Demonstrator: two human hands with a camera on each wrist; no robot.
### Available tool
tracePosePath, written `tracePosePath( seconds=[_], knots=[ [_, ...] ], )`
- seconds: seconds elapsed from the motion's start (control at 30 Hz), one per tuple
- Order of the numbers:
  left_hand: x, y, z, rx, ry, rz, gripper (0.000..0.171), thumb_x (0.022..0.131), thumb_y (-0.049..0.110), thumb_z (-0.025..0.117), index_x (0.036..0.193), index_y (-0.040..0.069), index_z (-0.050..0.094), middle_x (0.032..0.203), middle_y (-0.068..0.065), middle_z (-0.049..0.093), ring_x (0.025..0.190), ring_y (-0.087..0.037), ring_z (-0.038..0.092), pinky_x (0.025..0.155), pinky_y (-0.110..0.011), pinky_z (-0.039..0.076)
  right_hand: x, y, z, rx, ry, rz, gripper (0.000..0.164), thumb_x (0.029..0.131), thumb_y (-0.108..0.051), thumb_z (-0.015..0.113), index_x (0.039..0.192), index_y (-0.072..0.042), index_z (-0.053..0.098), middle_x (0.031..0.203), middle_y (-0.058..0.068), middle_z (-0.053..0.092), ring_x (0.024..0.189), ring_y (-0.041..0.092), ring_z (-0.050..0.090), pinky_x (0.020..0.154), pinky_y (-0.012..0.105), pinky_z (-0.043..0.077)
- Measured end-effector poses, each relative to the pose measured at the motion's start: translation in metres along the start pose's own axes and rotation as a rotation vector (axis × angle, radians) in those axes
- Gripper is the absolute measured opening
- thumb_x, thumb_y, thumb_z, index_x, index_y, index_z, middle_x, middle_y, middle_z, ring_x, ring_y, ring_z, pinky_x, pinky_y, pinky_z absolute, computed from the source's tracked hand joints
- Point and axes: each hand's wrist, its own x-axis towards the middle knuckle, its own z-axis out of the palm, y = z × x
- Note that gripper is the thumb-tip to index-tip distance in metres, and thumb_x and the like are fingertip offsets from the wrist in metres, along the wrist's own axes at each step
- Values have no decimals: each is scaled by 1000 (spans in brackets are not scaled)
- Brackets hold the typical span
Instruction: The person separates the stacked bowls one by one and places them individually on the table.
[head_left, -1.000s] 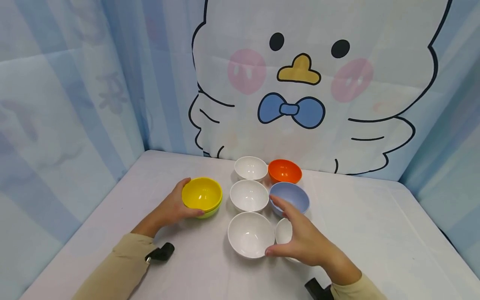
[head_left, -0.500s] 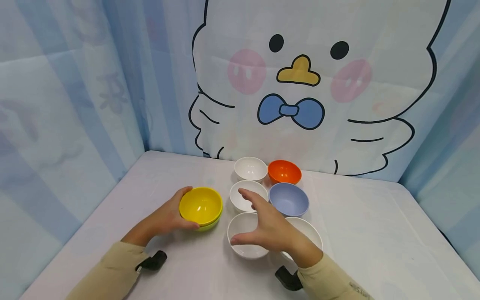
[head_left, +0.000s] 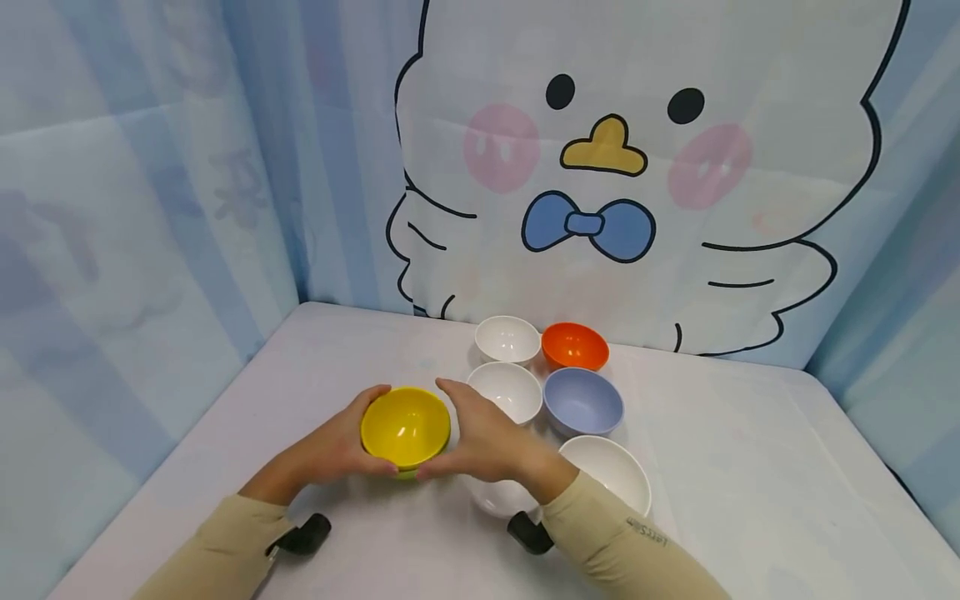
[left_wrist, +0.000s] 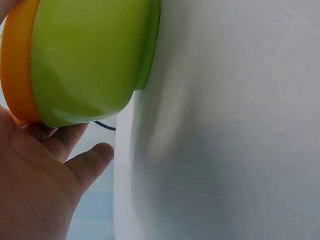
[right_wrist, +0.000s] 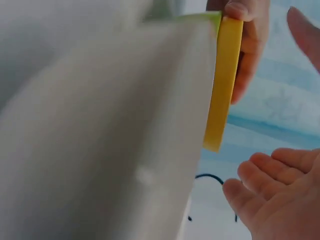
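A yellow bowl sits nested in a light green bowl, most of which is hidden from above in the head view. My left hand grips this pair from the left, thumb at the near side and fingers round the far side. On the opposite side, my right hand spreads its thumb and fingers around the right edge of the yellow bowl. In the right wrist view a gap shows between the right palm and the yellow rim. The green base hangs close over the tabletop in the left wrist view.
Right of the stack, bowls stand in two columns: a white bowl and an orange bowl at the back, a white bowl and a blue bowl midway. Nearer are another white bowl and one partly behind my right hand.
My right hand has swept left from over the bowl columns to the yellow bowl's side. My left hand has drawn the nested pair a little nearer to me.
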Motion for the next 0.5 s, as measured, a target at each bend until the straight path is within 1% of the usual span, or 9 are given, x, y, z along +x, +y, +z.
tracePosePath(
  seconds=[0.2,0.33,0.5],
  knots=[
    [-3,-1,0,7,-11,23,112,72,38,88,152,-2,21,147,-22,39,122,-32,48,105,-56,42,9,1,7,9,-36,14,110,72,-45,88,156,-9,28,153,8,41,131,23,47,108,43,42],
    [-5,-1,1,-5,-24,25,112,72,39,89,152,-1,21,147,-22,39,122,-32,48,105,-55,42,10,3,11,2,-57,10,110,73,-44,89,155,-5,28,149,8,44,126,21,50,107,41,43],
    [-9,-2,3,-24,-44,30,113,72,41,89,152,-1,20,147,-21,40,121,-31,49,105,-54,43,10,6,17,-9,-53,-4,111,72,-44,89,154,-1,29,146,9,46,123,20,51,107,41,43]
  ],
)
